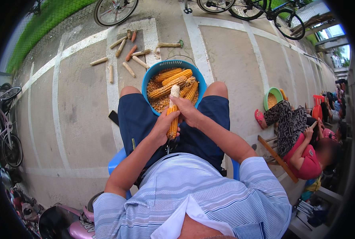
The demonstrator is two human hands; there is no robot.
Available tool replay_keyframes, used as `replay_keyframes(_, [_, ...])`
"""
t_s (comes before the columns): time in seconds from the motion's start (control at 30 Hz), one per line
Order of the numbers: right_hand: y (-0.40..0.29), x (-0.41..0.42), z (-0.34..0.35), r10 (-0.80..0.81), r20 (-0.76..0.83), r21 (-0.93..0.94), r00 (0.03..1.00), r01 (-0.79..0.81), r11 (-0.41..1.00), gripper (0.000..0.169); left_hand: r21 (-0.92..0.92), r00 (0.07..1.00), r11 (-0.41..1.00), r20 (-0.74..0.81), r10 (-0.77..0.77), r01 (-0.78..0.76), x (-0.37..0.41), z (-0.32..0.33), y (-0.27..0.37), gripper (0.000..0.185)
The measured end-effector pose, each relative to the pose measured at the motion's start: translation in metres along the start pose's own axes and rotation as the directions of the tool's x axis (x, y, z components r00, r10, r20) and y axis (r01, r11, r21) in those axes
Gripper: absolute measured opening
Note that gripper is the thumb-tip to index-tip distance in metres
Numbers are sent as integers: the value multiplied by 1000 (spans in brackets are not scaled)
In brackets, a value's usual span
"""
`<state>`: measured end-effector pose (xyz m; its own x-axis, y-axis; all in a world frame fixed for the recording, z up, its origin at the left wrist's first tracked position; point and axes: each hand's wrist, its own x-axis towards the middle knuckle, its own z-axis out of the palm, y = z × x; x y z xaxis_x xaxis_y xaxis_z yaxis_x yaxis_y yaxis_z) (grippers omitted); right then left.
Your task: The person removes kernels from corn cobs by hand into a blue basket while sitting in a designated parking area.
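Observation:
Both hands grip one corn cob (pixel 174 116) above my lap, at the near rim of a blue plastic bucket (pixel 145 78). Its far end is bare and pale, while yellow kernels still cover the near part. My left hand (pixel 162 125) wraps around the kernel-covered lower part. Higher up, my right hand (pixel 187 112) has its thumb against the cob where bare core meets kernels. Several dried ears of corn (pixel 177 77) lie in the bucket on a bed of loose kernels (pixel 161 105). The bucket stands between my knees.
Several stripped cobs (pixel 128 69) are scattered on the concrete beyond the bucket. A black phone (pixel 114 117) lies left of my leg. To the right sits a person in a red shirt (pixel 304 158), near a green basin (pixel 269 98) of kernels. Bicycles (pixel 115 12) stand beyond.

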<state>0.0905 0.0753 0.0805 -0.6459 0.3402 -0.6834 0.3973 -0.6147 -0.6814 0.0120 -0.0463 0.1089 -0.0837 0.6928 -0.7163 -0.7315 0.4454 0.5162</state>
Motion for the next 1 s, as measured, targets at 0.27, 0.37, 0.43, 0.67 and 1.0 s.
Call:
replay_keyframes(0.27, [-4, -3, -2, -8, 5, -93, 1000, 8, 996, 47, -47, 999, 999, 45, 10, -8, 2, -2, 0, 25])
replay_keyframes(0.37, [-4, -3, -5, -10, 8, -114, 1000, 11, 993, 47, -66, 999, 998, 48, -1, 4, 3, -3, -1, 26])
replay_keyframes(0.43, [-5, -3, -5, -17, 12, -130, 1000, 18, 991, 47, -83, 998, 997, 55, -5, 10, 4, -5, -2, 27])
replay_keyframes(0.67, [-10, -6, -7, -54, 32, -180, 998, 59, 982, 47, -95, 997, 995, 78, 23, -16, 7, -8, -4, 29])
replay_keyframes(1.0, [-11, -6, -12, -33, 59, -233, 998, 46, 972, 44, -49, 996, 998, 86, 35, -31, 11, -12, -5, 33])
